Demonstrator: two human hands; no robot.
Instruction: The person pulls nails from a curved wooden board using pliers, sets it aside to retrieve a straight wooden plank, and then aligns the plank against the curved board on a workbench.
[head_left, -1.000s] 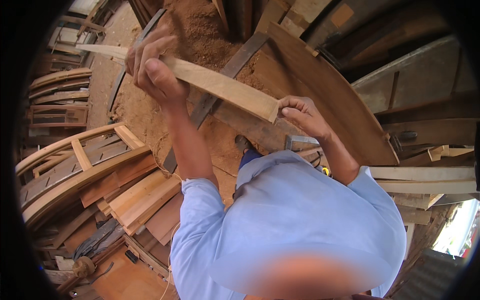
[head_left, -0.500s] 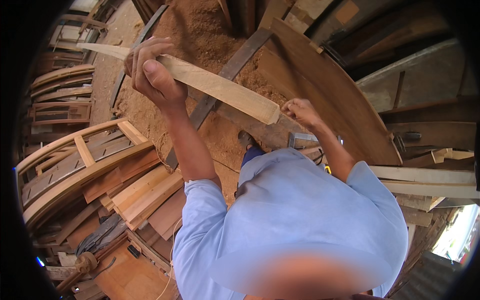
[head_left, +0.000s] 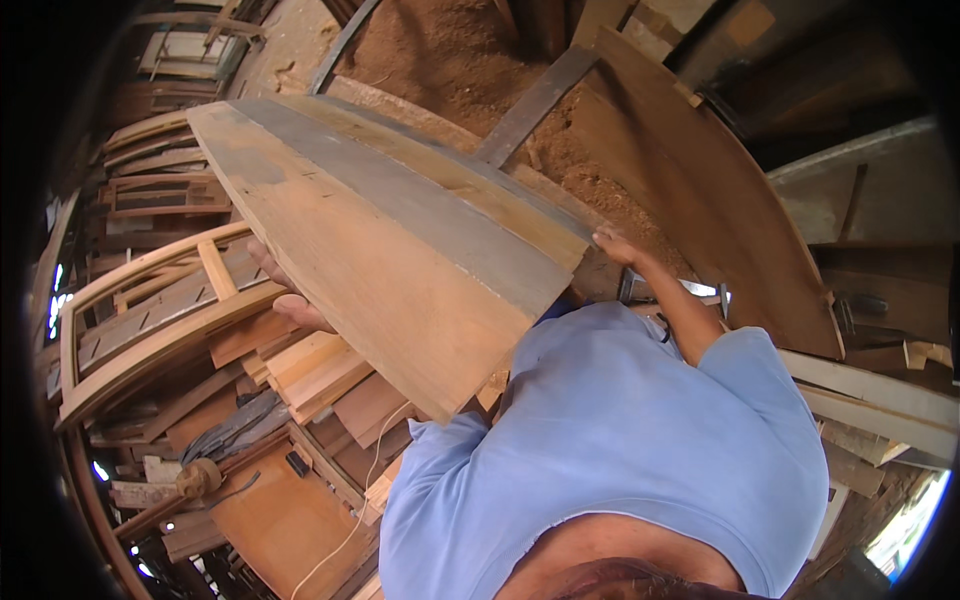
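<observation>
A wide wooden panel made of tan and grey lengthwise strips slants across in front of me, its broad face turned up. My left hand holds the panel by its near left edge. The thumb and some fingertips show beyond that edge, and the rest of the hand is hidden under the wood. At the panel's right end, my right hand grips the far corner with bent fingers, partly hidden by the wood.
Sawdust covers the ground ahead, crossed by a dark beam. A large brown board leans at the right. A curved wooden frame and stacked planks lie at left, with a pale cord nearby.
The panel has turned from edge-on to showing its broad face. My left hand has moved down from the upper edge to the near left edge. My right hand now meets the corner.
</observation>
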